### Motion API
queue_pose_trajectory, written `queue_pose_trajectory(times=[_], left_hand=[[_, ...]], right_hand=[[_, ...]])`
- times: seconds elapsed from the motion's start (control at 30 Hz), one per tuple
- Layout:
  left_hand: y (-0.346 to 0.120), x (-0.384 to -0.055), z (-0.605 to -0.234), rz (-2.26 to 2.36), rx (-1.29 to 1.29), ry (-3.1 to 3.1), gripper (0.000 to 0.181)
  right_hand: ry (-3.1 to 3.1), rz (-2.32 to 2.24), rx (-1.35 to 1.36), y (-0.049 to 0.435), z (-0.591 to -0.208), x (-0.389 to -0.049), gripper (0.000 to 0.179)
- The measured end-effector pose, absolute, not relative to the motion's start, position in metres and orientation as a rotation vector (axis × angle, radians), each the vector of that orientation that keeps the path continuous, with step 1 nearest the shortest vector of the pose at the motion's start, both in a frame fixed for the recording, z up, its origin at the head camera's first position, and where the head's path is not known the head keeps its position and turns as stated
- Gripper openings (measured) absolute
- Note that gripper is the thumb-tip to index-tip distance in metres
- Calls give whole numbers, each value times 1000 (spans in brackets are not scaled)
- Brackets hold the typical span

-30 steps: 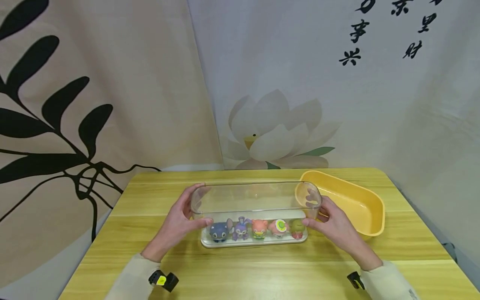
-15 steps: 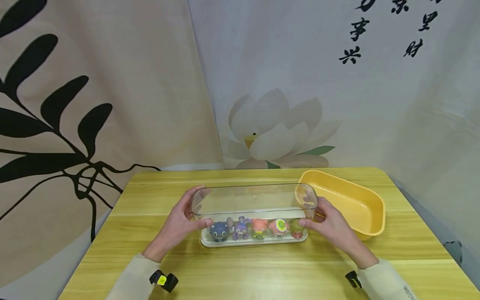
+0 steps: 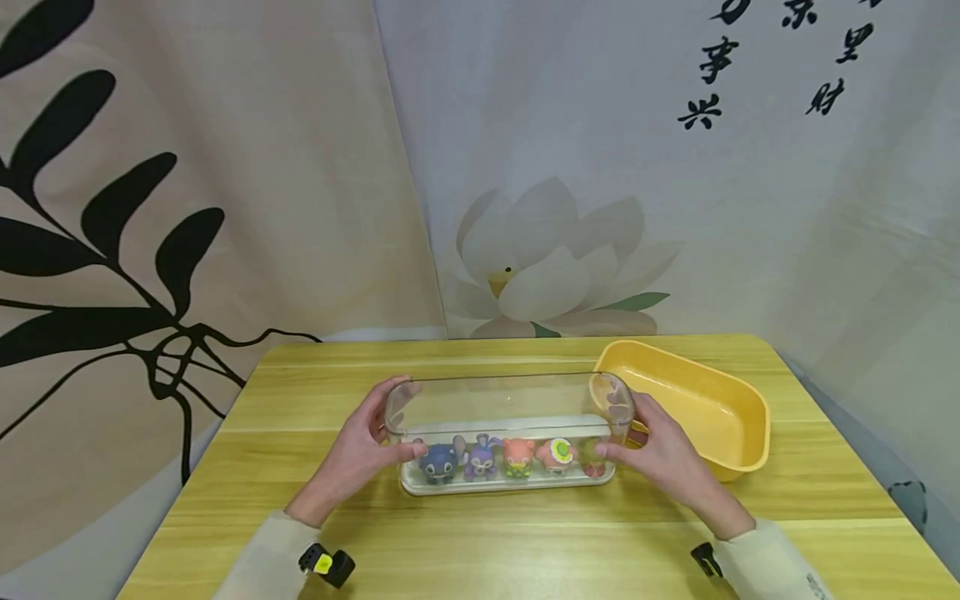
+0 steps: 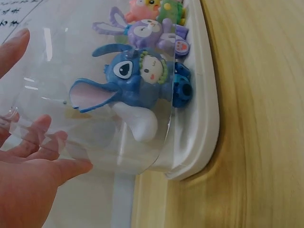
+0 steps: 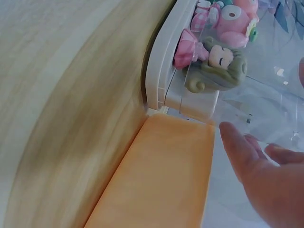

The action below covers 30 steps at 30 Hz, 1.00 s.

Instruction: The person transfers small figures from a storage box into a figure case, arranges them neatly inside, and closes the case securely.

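Observation:
A long clear plastic cover (image 3: pixel 510 402) spans the space between both hands, over a white base (image 3: pixel 495 490). My left hand (image 3: pixel 360 446) holds its left end, thumb at the front and fingers round behind. At the other end my right hand (image 3: pixel 663 458) grips it the same way. Several toy figures stand in a row on the base, seen through the cover: a blue big-eared one (image 4: pixel 130 78) at the left, a purple rabbit (image 4: pixel 145 33), and a green-haired one (image 5: pixel 221 71) at the right. In the left wrist view the cover's lower edge lies just inside the base's rim.
A yellow tub (image 3: pixel 697 408) stands behind the right hand, close to the cover's right end. The wooden table (image 3: pixel 510 550) carries everything. A printed cloth (image 3: pixel 570 150) hangs behind its far edge.
The cover has come down a little toward the white base, both hands still holding its ends. The right hand has shifted slightly left. Figures, base and tub stay put.

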<state>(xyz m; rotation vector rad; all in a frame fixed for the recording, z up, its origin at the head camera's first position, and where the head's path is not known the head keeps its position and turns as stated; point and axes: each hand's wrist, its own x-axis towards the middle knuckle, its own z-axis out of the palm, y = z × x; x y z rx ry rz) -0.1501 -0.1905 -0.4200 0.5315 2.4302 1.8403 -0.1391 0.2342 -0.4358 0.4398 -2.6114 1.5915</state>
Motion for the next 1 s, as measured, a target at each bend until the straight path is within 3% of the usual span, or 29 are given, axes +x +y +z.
queue_pose_trajectory(times=[0.53,1.0], left_hand=[[-190,-149,-425,1785,460,2429,90],[-191,-149,-428,1762,436,2394,95]], right_hand=[[-2645,1505,433,230,-436,-138,106],[-2643,1443,477,229,-434,-138,96]])
